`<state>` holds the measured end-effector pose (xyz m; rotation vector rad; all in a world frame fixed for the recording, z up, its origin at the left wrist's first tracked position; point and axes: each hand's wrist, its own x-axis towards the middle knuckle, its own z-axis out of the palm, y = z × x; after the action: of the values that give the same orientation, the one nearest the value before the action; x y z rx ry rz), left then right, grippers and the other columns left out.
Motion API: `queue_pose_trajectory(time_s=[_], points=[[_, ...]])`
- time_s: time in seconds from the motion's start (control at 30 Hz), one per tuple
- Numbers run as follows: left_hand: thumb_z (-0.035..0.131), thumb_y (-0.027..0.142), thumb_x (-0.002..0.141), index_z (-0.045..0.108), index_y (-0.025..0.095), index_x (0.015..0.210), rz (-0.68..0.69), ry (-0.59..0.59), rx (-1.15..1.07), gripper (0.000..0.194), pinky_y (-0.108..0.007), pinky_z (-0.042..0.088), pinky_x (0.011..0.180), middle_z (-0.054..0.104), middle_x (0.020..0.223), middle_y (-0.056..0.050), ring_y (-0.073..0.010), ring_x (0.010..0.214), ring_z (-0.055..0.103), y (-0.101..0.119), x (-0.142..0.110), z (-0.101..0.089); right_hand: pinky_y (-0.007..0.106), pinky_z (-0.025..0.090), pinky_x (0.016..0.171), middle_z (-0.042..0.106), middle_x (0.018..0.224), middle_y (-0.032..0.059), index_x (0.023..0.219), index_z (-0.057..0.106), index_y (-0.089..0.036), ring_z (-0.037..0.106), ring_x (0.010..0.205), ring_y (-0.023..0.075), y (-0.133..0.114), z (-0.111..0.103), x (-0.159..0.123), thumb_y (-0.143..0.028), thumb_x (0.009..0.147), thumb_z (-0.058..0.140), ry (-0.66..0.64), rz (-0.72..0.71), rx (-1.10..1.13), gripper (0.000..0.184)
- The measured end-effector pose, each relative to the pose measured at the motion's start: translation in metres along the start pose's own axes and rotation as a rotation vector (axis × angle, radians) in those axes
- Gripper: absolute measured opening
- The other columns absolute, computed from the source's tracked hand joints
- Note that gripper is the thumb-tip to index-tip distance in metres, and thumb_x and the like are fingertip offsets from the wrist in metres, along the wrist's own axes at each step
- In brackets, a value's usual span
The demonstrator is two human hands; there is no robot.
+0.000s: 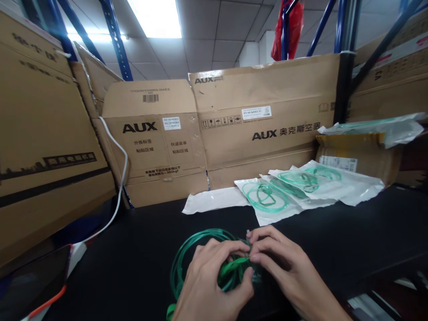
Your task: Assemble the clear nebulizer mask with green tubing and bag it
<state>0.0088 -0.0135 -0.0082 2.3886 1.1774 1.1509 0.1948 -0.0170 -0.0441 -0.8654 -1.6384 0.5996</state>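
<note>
Pinching green tubing coil (200, 263) with both hands: left hand (209, 285) fingers (230, 248) closed narrow on the bundle, right hand (284, 272) fingertips meeting them. Coil low over black counter (133, 249), near bagged tubing (267, 198).

Both bare hands are brought together low in the centre of the view, backs turned upward. The left hand (207, 281) is entered from the lower edge, its fingers (230, 249) curled forward and its thumb extended to the right beneath them. The right hand (284, 267) is entered from the lower right, wrist angled inward, its fingers (264, 238) bent toward the left hand. The fingertips of the two hands are met in a pinching posture, both closed on the same coiled green flexible plastic tubing (200, 258). The forearms are cut off by the lower edge.
</note>
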Motion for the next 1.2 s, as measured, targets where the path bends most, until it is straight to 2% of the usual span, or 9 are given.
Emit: queue_pose_trajectory(time_s=[0.13,0.3,0.47,0.73,0.8,0.87,0.93,1.07,1.2], points=[[0.064,0.014,0.080,0.071,0.034,0.102,0.021,0.027,0.045,0.030,-0.038,0.049,0.085,0.077,0.097,0.005,-0.0231,0.090,0.070,0.002,-0.002,0.001,0.022,0.047,0.093,0.064,0.105,0.0023,0.088,0.070,-0.025,0.066,0.105,0.0175,0.000,0.000,-0.001,-0.017,0.099,0.059,-0.010,-0.016,-0.019,0.018],[0.066,0.020,0.085,0.071,0.031,0.096,-0.041,0.038,0.062,0.017,-0.036,0.050,0.080,0.076,0.090,0.004,-0.0219,0.080,0.069,0.004,-0.003,0.003,0.024,0.047,0.094,0.063,0.109,0.0028,0.092,0.067,-0.025,0.065,0.106,0.0178,0.000,0.000,-0.002,-0.017,0.102,0.055,-0.014,-0.046,-0.049,0.018],[0.066,0.016,0.083,0.071,0.031,0.096,-0.038,0.039,0.075,0.020,-0.035,0.050,0.078,0.075,0.088,0.003,-0.0212,0.078,0.068,0.006,-0.002,0.004,0.027,0.046,0.098,0.061,0.114,0.0045,0.093,0.065,-0.026,0.062,0.114,0.0201,0.000,0.000,-0.004,-0.017,0.102,0.051,0.000,-0.064,-0.103,0.019],[0.066,0.018,0.082,0.072,0.030,0.095,-0.044,0.046,0.078,0.019,-0.035,0.052,0.078,0.075,0.087,0.002,-0.0214,0.077,0.068,0.001,-0.002,-0.001,0.025,0.050,0.091,0.066,0.105,0.0040,0.086,0.060,-0.026,0.063,0.109,0.0204,0.001,-0.004,-0.003,-0.024,0.104,0.053,0.213,-0.008,-0.003,0.019],[0.067,0.019,0.083,0.074,0.030,0.097,-0.043,0.033,0.052,0.019,-0.034,0.053,0.078,0.075,0.087,0.001,-0.0212,0.077,0.068,0.000,-0.002,-0.001,0.026,0.052,0.088,0.066,0.103,0.0043,0.088,0.060,-0.026,0.064,0.106,0.0209,0.001,-0.003,-0.003,-0.026,0.103,0.054,0.185,0.013,0.029,0.017],[0.068,0.020,0.085,0.074,0.032,0.100,-0.046,0.020,0.034,0.020,-0.033,0.054,0.077,0.075,0.088,0.001,-0.0210,0.079,0.069,-0.001,-0.003,0.000,0.027,0.053,0.088,0.065,0.106,0.0034,0.095,0.062,-0.026,0.065,0.103,0.0205,0.001,-0.002,-0.002,-0.025,0.100,0.061,0.124,0.037,0.046,0.005],[0.069,0.022,0.088,0.073,0.034,0.104,-0.039,0.005,0.028,0.021,-0.033,0.054,0.078,0.076,0.090,0.003,-0.0207,0.079,0.069,-0.005,-0.004,0.001,0.027,0.052,0.088,0.064,0.109,0.0022,0.100,0.063,-0.027,0.065,0.102,0.0200,0.000,-0.001,-0.001,-0.023,0.093,0.069,0.071,0.051,0.026,0.009],[0.067,0.025,0.094,0.072,0.038,0.113,-0.020,-0.054,0.006,0.023,-0.034,0.055,0.090,0.079,0.105,0.006,-0.0201,0.087,0.072,-0.012,-0.003,0.000,0.026,0.049,0.086,0.062,0.107,0.0013,0.084,0.066,-0.026,0.063,0.103,0.0199,-0.004,-0.001,0.001,-0.025,0.090,0.073,0.009,0.070,-0.035,0.009],[0.063,0.028,0.098,0.072,0.037,0.117,-0.035,-0.104,-0.052,0.022,-0.032,0.057,0.092,0.078,0.114,0.003,-0.0226,0.102,0.073,-0.013,0.000,-0.005,0.027,0.047,0.080,0.062,0.105,0.0001,0.088,0.068,-0.027,0.061,0.091,0.0173,-0.005,-0.001,0.003,-0.021,0.093,0.068,-0.015,0.091,-0.059,0.008]])
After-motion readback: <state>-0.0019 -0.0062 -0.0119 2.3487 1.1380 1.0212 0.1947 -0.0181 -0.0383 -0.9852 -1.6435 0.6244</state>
